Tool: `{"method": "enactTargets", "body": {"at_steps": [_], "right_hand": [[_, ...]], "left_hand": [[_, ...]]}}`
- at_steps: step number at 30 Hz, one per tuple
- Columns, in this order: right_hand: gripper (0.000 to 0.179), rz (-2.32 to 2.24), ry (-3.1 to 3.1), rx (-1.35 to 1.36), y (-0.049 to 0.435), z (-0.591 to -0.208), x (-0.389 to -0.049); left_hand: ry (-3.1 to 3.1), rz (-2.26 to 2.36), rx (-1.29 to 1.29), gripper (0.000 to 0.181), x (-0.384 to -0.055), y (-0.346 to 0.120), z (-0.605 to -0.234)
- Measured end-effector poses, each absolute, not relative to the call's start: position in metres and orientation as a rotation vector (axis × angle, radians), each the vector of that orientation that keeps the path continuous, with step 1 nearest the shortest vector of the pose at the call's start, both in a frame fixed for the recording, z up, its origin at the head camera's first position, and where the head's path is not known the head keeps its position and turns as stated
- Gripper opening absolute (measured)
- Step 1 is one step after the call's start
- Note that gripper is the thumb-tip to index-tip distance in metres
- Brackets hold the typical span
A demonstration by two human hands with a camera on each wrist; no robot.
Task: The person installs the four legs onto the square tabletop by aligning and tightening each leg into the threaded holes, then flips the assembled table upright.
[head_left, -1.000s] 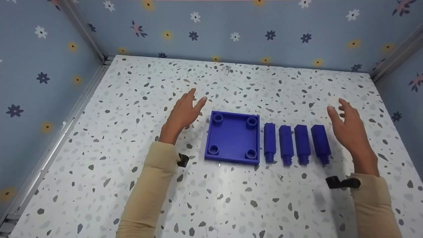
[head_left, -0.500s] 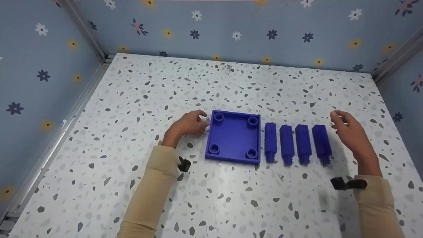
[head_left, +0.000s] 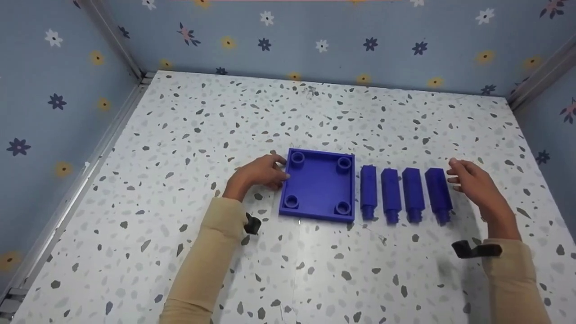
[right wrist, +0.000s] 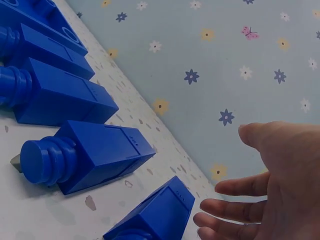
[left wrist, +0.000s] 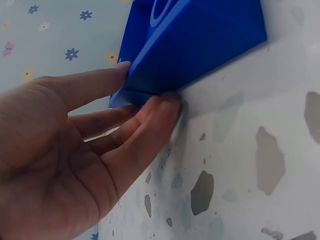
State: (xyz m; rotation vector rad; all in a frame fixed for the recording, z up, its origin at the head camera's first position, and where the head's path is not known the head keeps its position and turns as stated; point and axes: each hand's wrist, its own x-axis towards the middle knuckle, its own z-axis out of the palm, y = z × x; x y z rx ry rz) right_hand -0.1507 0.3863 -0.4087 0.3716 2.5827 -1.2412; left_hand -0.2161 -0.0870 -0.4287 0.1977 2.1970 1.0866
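A square blue panel (head_left: 319, 186) with a raised rim and a round socket in each corner lies face up on the table. My left hand (head_left: 258, 173) grips its left edge; in the left wrist view the thumb (left wrist: 97, 85) lies at the rim and the fingertips (left wrist: 167, 102) meet the outer side near the tabletop. Several blue square legs with ridged round ends stand in a row to the panel's right, lying flat. Beside the rightmost leg (head_left: 437, 191) is my right hand (head_left: 479, 184), its fingers loosely bent, holding nothing.
The speckled white table (head_left: 202, 117) is bounded by flower-patterned blue walls (head_left: 315, 40) at the back and sides. A metal frame (head_left: 112, 121) runs along the left edge. A black strap (head_left: 477, 249) hangs at the right wrist.
My left hand has come down and toward the panel, taking hold of its left edge. The right hand has lowered toward the rightmost leg, its fingers bending. Panel and legs stay put.
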Motion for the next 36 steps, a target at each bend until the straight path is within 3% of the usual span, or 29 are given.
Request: {"method": "enactTargets", "body": {"at_steps": [22, 36], "right_hand": [[0.092, -1.127, 2.572, 0.289, 0.386, -0.427, -0.146], [0.081, -1.155, 2.529, 0.466, 0.392, -0.429, -0.147]], "left_hand": [[2.2, 1.065, 0.191, 0.055, -0.216, -0.087, -0.427], [2.195, 1.072, 0.185, 0.054, -0.215, -0.087, -0.427]]}}
